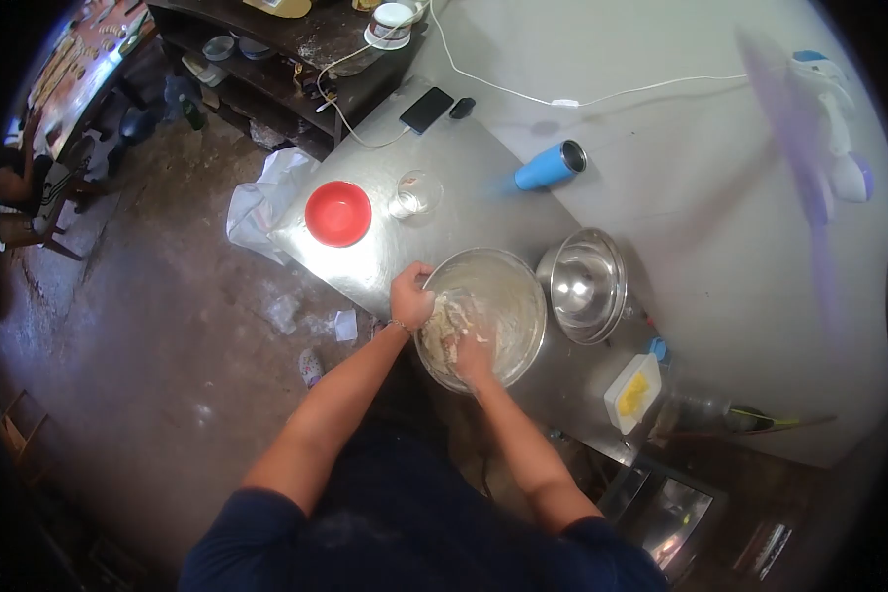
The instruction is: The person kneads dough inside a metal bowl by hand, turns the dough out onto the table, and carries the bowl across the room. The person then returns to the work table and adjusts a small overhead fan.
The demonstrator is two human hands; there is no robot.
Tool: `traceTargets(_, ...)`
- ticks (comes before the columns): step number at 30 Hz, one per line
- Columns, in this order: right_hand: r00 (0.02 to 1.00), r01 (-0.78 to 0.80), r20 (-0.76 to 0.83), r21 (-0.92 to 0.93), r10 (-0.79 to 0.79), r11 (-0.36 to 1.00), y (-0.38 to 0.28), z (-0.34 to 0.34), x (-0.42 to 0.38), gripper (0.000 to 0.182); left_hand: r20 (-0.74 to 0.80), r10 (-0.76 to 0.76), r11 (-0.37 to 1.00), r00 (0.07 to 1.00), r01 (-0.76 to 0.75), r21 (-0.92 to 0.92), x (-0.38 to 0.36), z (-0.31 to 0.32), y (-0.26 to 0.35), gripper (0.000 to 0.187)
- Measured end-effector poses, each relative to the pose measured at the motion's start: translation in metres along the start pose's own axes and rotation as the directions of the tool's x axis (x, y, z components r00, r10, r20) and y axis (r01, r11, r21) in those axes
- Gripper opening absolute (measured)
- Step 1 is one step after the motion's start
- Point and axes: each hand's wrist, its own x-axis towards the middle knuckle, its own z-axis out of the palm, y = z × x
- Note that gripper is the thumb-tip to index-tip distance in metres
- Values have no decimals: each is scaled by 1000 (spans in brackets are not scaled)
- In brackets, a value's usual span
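A wide metal mixing bowl [529, 340] stands at the near edge of the steel table, with pale, sticky dough [442, 331] inside it. My left hand [411, 296] is closed around the bowl's left rim. Inside the bowl, my right hand [476, 347] presses into the dough; its fingers are coated and partly hidden by it. To the right of this bowl sit nested steel bowls [587, 286], tilted. A white tub holding yellow butter-like pieces [633, 395] lies farther right.
On the steel table [365, 281] are a red bowl [338, 214], a clear glass jug [416, 194], a blue tumbler [551, 166] on its side and a phone [427, 110] on a cable. A purple-bladed fan [839, 148] is at right. A person [25, 183] sits at far left.
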Motion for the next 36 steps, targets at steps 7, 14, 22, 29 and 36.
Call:
traceTargets(7,991,-137,-6,-101,137,985,-1,46,37,61,56,-74,997,996,74,14,2,-2,3,30)
traceTargets(14,790,-124,507,-421,346,899,60,96,65,87,113,-147,986,983,155,-65,6,-3,14,34)
traceTargets(22,983,-107,91,-415,158,903,93,131,67,86,130,-142,988,981,148,-36,7,-1,4,37)
traceTargets(29,969,-103,203,-195,143,975,61,59,78,74,100,-50,998,994,46,49,0,-6,8,29)
traceTargets(36,914,-388,45,391,403,835,45,-26,25,56,61,46,996,997,-51,72,-11,-13,-1,31)
